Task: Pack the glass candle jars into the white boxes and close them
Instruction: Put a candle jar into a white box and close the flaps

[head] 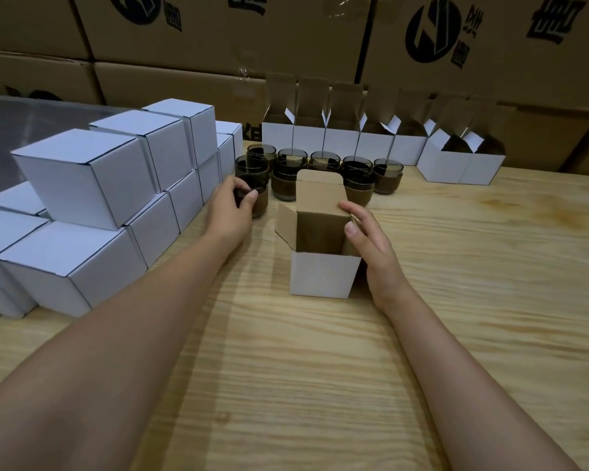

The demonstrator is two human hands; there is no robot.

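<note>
Dark glass candle jar (pixel 256 202), gripped by left hand (pixel 230 214), lies just left of open white cardboard box (pixel 323 277) held by right hand (pixel 371 253)

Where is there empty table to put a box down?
Free: the table in front of the open box, and right of the right hand. Crowded: the closed white boxes at left, the candle jars behind the open box.

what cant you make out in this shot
Head view:
- Bottom of the open box: hidden by its front wall.
- Jars behind its raised lid: count hidden.
- Back row of boxes: insides too dark.
- Closed boxes: stack cut off by left edge.
- Held jar: partly covered by left hand.
</note>
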